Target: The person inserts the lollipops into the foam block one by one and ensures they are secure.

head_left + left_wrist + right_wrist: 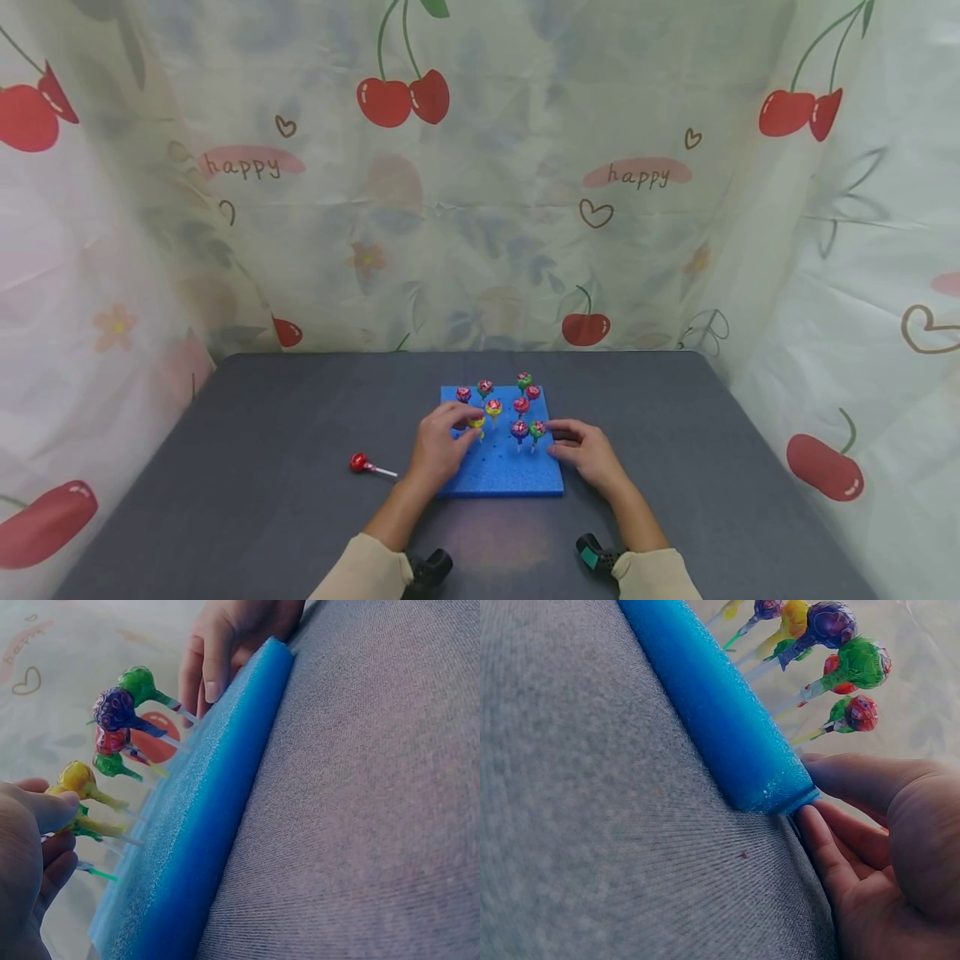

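Observation:
A blue foam board [502, 477] lies on the table with several wrapped lollipops standing in it by their sticks. My left hand [441, 442] reaches over its left side, thumb and fingers around the wrapped head of a yellow lollipop [88, 823], whose stick meets the foam. Close beside it stands another yellow lollipop [492, 407]. At the right edge, my right hand [588, 454] grips the board, thumb at its upper surface and fingers against the side. Nearest to this hand are a green lollipop [537, 429] and a purple lollipop [519, 430].
A red lollipop [359, 462] lies loose on the dark table [285, 417], left of the board. More lollipops, such as a green one [524, 380], stand toward the board's far edge. A patterned curtain [480, 275] hangs behind and along both sides.

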Available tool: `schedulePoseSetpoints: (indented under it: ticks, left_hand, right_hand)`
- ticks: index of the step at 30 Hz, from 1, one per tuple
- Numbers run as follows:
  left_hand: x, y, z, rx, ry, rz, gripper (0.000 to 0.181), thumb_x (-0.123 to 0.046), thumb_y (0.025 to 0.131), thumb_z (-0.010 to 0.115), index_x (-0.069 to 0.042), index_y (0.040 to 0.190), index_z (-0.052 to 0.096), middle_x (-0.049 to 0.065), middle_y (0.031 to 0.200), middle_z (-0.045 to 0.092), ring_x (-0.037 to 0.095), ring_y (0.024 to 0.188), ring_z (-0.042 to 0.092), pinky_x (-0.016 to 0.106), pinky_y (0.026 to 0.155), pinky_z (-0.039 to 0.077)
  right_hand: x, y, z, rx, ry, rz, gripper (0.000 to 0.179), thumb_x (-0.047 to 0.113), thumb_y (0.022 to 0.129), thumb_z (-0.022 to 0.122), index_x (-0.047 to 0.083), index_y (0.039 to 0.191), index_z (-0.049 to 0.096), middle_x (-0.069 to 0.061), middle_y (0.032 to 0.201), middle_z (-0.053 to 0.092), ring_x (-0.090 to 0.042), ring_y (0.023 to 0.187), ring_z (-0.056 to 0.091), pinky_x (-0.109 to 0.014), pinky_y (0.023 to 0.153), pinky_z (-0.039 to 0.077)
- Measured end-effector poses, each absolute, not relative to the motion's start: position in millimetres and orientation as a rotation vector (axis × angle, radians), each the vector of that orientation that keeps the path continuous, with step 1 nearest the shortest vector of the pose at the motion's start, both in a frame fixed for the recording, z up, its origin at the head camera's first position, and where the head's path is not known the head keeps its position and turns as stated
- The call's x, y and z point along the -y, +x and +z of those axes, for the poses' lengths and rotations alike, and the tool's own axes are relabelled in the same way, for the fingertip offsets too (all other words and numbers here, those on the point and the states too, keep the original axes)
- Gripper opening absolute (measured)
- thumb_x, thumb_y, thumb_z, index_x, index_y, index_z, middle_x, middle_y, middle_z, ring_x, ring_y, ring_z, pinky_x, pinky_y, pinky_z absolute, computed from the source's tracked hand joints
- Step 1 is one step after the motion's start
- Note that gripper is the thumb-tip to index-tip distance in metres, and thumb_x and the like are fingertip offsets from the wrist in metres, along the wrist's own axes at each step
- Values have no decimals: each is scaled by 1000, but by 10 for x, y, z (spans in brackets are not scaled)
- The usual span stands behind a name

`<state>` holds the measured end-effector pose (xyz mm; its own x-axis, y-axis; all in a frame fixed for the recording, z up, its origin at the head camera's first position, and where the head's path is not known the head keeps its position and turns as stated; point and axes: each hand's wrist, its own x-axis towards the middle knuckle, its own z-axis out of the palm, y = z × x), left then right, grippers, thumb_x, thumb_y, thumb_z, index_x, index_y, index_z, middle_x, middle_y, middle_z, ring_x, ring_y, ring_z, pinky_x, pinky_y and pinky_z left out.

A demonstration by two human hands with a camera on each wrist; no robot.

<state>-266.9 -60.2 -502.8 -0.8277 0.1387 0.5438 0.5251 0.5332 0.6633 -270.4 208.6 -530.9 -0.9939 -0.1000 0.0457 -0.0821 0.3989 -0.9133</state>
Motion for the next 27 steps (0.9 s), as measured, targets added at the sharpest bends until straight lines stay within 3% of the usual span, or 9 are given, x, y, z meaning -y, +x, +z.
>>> schedulePoseSetpoints:
  ticks: [27]
  left_hand:
    - [607,-2656,-5066,2325,-564,-1224,24,-6,80,80,-13,103,75,-6,98,64,9,87,61,31,76,56]
  right_hand:
    - [-2079,-2695,-5293,-2613,-179,-1712,35,5,87,72,10,121,66,-8,118,64,-25,106,64,-42,91,51]
